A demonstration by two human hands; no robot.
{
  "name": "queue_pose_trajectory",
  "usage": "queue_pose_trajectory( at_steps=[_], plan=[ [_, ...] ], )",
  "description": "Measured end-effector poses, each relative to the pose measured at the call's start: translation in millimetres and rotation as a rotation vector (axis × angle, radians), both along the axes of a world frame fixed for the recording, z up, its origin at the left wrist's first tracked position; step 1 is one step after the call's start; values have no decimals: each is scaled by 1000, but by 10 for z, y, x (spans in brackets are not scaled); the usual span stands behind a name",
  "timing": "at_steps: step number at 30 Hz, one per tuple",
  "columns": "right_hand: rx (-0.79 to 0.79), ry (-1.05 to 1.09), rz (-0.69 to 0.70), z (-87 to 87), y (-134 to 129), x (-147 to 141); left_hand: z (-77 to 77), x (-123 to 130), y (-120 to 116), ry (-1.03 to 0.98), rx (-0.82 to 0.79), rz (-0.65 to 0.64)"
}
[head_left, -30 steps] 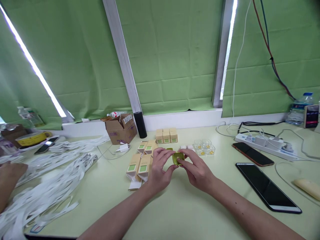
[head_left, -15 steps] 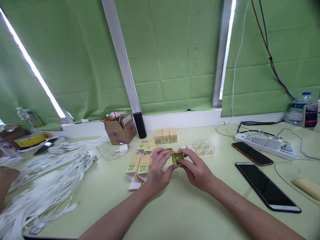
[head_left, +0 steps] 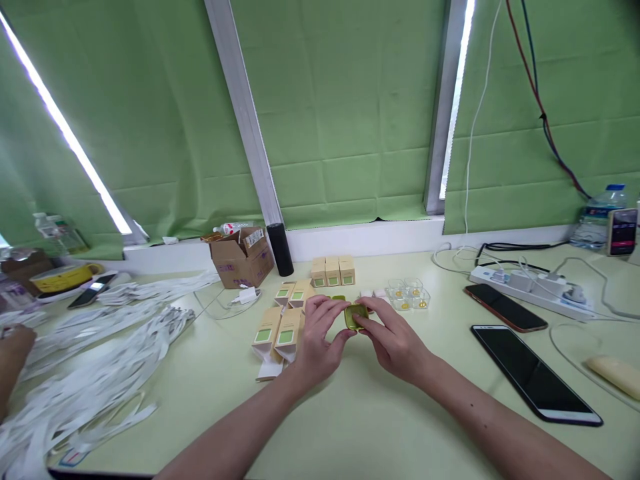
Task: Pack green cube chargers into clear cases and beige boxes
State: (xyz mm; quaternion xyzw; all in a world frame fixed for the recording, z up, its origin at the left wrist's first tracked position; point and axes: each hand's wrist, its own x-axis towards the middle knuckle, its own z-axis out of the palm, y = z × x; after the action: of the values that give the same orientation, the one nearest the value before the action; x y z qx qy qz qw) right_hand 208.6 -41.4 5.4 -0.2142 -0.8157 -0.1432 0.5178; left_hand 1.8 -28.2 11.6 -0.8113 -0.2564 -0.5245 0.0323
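Between my two hands is a small olive-green square case (head_left: 356,316), its hollow inside facing me. My left hand (head_left: 323,337) grips its left side with thumb and fingers. From the other side my right hand (head_left: 395,340) holds the case, one finger reaching into the hollow. Partly hidden behind my left fingers lies another green piece (head_left: 339,298). Left of my hands stand several tan cartons (head_left: 289,333) with green labels, the front ones with white flaps out. Beyond my right hand are several clear little cups (head_left: 421,298) with gold-coloured bits inside, and small pale pieces (head_left: 380,293) beside them.
Closed tan boxes (head_left: 333,272) stand in a row at the back, near a brown cardboard box (head_left: 243,260) and a black cylinder (head_left: 279,250). White straps (head_left: 110,360) cover the left, by another person's hand (head_left: 17,347). Phones (head_left: 535,373) and a power strip (head_left: 535,290) lie right.
My hands and the green case stay almost where they were, with only a slight shift of the case. At the far left, the other person's hand has moved a little.
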Motion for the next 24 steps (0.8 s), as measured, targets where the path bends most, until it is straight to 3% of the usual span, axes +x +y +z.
queue_pose_trajectory(
  at_steps=[17, 24],
  plan=[
    [-58, 55, 27, -39, -1, 29, 11, 4, -6, 6, -16, -11],
    [-167, 134, 33, -115, 2, 14, -9, 4, 18, -91, -208, -45]
  ],
)
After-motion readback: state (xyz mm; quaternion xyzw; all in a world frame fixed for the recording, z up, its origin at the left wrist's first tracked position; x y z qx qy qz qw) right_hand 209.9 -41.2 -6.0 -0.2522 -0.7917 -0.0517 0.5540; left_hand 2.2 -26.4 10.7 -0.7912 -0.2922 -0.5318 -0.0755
